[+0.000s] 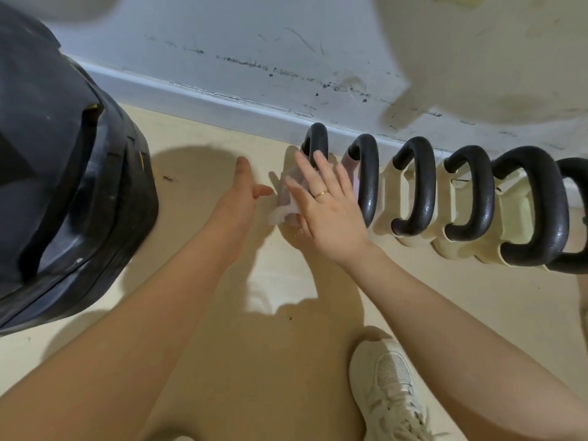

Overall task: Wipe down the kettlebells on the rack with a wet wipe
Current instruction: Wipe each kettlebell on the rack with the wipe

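A row of kettlebells with black handles stands on the floor along the wall. The leftmost kettlebell (315, 138) is mostly hidden under my right hand (327, 208), which wears a gold ring. That hand's straight fingers press a crumpled white wet wipe (284, 202) against the kettlebell's left side. My left hand (243, 189) hovers just left of the wipe, fingers spread and holding nothing. To the right stands a second kettlebell (367, 179) with a pinkish body, then several cream-bodied kettlebells (416, 186).
A large black padded bag (63, 173) fills the left side, close to my left arm. Behind the kettlebells run a scuffed grey wall and baseboard (222, 100). My white sneaker (391, 386) stands on the beige floor (254, 345) at the bottom right.
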Motion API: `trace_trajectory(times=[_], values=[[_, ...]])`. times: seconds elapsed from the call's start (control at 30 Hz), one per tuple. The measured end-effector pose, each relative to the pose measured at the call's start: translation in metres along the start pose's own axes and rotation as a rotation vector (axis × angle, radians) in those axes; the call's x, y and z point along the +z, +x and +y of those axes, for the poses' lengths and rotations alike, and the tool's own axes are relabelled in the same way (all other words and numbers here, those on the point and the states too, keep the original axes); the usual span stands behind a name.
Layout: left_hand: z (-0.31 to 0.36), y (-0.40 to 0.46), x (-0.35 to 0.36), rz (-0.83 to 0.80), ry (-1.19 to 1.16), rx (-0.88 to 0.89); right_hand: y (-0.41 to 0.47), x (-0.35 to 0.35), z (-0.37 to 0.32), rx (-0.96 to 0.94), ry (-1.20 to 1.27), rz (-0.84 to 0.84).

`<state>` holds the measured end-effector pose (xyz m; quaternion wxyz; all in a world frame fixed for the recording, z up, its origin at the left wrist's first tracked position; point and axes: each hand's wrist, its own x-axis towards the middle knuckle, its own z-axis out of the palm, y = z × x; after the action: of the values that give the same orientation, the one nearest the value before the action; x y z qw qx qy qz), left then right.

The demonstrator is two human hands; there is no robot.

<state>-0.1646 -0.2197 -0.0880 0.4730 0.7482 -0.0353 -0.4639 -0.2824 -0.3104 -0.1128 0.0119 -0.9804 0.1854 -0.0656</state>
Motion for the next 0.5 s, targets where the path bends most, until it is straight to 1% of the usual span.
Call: trace_trajectory(times=[0.07,0.13,0.17,0.2,0.27,0.33,0.37,0.43,0.47,0.5], values=[[-0.001,0.000,-0.004,-0.007,-0.020,-0.011,-0.002,-0.003,0.011,-0.215,-0.191,-0.094],[0.000,-0.001,-0.005,-0.021,-0.036,-0.011,-0.006,-0.008,0.015,-0.416,-0.358,-0.268],[0.001,-0.001,-0.006,-0.024,-0.035,-0.008,-0.006,-0.010,0.017,-0.497,-0.438,-0.344],[0.001,-0.002,-0.006,-0.024,-0.037,-0.005,-0.005,-0.012,0.019,-0.541,-0.490,-0.379],[0.002,-0.004,-0.006,-0.021,-0.054,0.004,0.002,-0.015,0.022,-0.521,-0.535,-0.363],[0.000,-0.005,-0.006,-0.020,-0.066,0.007,0.007,-0.012,0.022,-0.422,-0.496,-0.256],[-0.001,-0.007,-0.006,-0.023,-0.064,0.008,0.005,-0.008,0.019,-0.413,-0.504,-0.218],[-0.002,-0.009,-0.006,-0.032,-0.061,0.006,-0.005,0.002,0.013,-0.487,-0.502,-0.191],[-0.002,-0.009,-0.006,-0.040,-0.056,0.006,-0.008,0.002,0.011,-0.493,-0.469,-0.180],[-0.002,-0.010,-0.005,-0.048,-0.048,0.013,-0.009,0.000,0.010,-0.439,-0.404,-0.154]])
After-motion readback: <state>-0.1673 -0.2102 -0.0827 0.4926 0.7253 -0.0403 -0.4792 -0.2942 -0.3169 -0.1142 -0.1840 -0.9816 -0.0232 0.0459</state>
